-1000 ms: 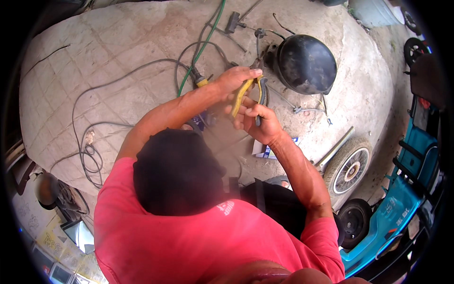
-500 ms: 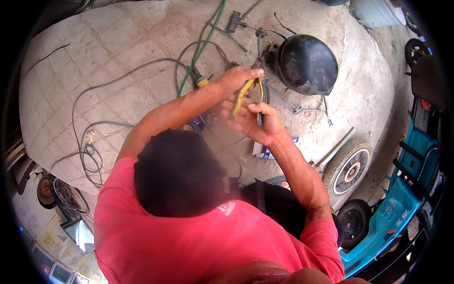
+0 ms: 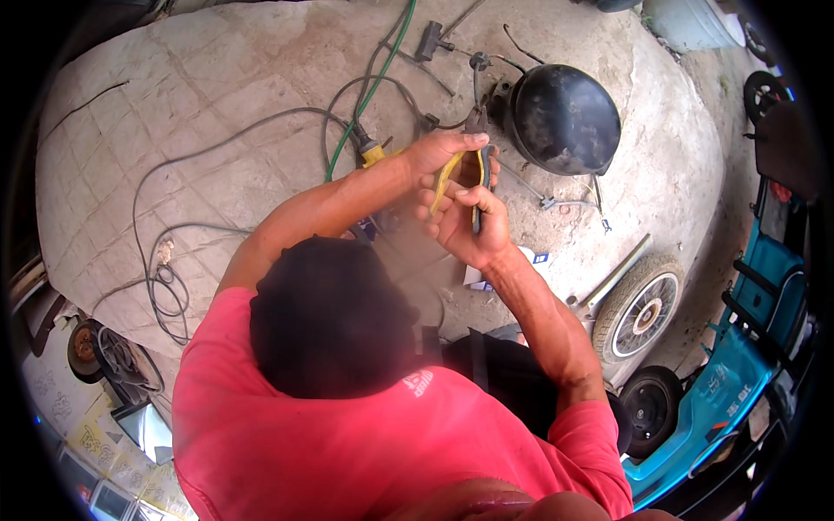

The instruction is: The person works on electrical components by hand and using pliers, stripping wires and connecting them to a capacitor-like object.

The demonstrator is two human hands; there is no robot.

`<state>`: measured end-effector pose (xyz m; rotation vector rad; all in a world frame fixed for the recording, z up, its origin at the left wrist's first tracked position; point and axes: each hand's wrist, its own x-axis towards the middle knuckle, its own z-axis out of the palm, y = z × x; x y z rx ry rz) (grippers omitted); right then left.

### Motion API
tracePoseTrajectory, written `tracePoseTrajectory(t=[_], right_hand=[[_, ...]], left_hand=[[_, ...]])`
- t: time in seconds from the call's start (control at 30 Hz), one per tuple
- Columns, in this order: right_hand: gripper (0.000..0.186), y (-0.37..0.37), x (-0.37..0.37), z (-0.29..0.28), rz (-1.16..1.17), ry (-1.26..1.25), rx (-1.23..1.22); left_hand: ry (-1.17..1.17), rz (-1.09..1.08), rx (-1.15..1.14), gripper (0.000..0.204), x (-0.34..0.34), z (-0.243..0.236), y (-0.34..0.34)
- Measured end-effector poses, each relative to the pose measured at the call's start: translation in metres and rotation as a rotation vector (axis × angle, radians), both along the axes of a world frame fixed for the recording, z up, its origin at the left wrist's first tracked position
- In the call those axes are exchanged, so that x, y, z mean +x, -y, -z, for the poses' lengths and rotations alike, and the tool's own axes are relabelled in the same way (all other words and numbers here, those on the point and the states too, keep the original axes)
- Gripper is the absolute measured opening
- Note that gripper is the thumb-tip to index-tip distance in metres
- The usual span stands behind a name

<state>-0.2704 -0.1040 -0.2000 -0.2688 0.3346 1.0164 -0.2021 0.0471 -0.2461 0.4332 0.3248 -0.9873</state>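
Note:
A pair of pliers (image 3: 444, 181) with yellow and black handles is in my hands, its dark jaws pointing away from me. Closed around the upper handles near the pivot is my left hand (image 3: 432, 154), thumb across the front and fingertips showing beside the black handle. Below it, my right hand (image 3: 480, 236) grips the handles' lower ends, palm up, with the thumb over them. The handles stand apart. A dark cord runs to the jaws, but whether they bite on it cannot be made out. Just right of the jaws sits a black rounded housing (image 3: 569, 120) with thin tubes and wires.
A yellow-ended connector (image 3: 372, 154) on a grey cable and a green cord (image 3: 375, 82) lie left of my hands. At the far side is a hammer-like tool (image 3: 427, 41). A spoked wheel (image 3: 643, 308) and a blue motorbike (image 3: 725, 391) are at right.
The pliers have turned slightly in my hands. My right hand has shifted a little, its fingers curling closer round the handles. More of my left fingertips show beside the black handle.

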Motion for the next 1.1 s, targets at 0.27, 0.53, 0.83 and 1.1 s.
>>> tracePoseTrajectory(t=[0.27,0.53,0.83,1.1], right_hand=[[0.054,-0.003,-0.001,-0.001,0.017,0.028,-0.028],[0.051,-0.003,-0.002,0.001,0.015,0.023,-0.016],[0.052,-0.006,-0.002,-0.001,0.009,0.052,-0.072],[0.038,-0.009,-0.002,-0.006,0.045,0.030,-0.083]], left_hand=[[0.087,-0.033,0.190,0.038,-0.001,-0.012,0.002],[0.151,-0.050,0.256,0.039,-0.003,-0.013,0.004],[0.122,-0.035,0.259,0.039,-0.002,-0.012,0.002],[0.126,-0.036,0.267,0.039,-0.003,-0.013,0.001]])
